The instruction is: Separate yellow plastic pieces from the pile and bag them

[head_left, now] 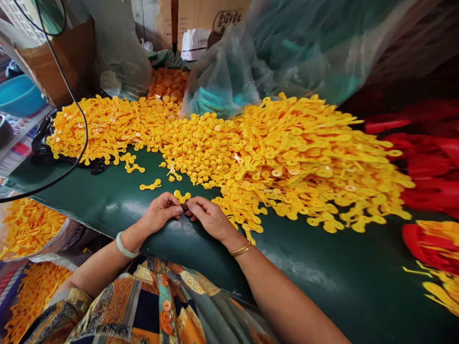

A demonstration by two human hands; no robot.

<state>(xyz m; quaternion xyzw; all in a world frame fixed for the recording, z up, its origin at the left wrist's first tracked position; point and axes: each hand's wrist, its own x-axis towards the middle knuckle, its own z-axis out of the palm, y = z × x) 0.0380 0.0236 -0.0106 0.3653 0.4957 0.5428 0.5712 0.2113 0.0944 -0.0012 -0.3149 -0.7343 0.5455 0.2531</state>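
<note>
Both hands meet over the green table (132, 210), in front of the yellow plastic pieces. My left hand (163, 211) has its fingers curled, thumb against fingertips, beside a small yellow piece (182, 196) that shows just beyond the fingertips. Close on its right, my right hand (210, 219) is pinched, its fingertips nearly touching the left ones. Whatever lies between the fingertips is too hidden to make out fully. A loose yellow link (150, 185) rests on the table beyond my left hand. Behind it spreads a pile of small yellow pieces (201, 148).
Long yellow pieces (308, 157) are heaped at the right, more yellow links (96, 126) at the left. Red parts (426, 162) lie far right. A black cable (84, 119) hangs at the left. Filled sacks (32, 229) stand below left. Clear plastic bags (279, 57) bound the back.
</note>
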